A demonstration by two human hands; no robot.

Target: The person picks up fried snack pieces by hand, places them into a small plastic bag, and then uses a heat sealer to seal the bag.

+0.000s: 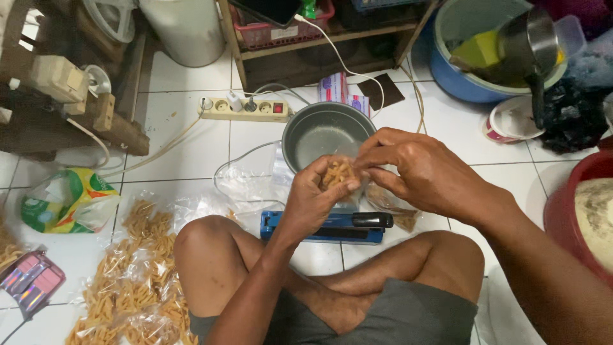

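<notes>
A: Report the far left of the floor [191, 137].

B: White tiles. A green and yellow plastic bag [67, 201] lies near the left edge. Below it, a pile of sealed snack packets [137, 275] covers the tiles beside the person's left knee. A pink box [32, 278] sits at the lower left corner.

A: Status of the left hand?

B: The left hand [313, 201] is raised above the crossed legs. Its grip is closed around a small clear bag of snack sticks [338, 174], fingers curled under it and thumb pressed against the front.

A: Position of that bag?

B: Held in the air between both hands, above the blue heat sealer [332, 227] and in front of the metal pot [325, 134]. It touches neither.

A: Status of the right hand?

B: The right hand [418, 172] meets the bag from the right. Its grip is closed on the bag's upper edge, thumb and forefinger pinching the clear plastic.

A: Surrounding items?

B: A white power strip [246, 108] lies behind the pot on the left. Further right stand a blue basin [456, 80] and, at the right edge, a red basin [575, 204].
</notes>
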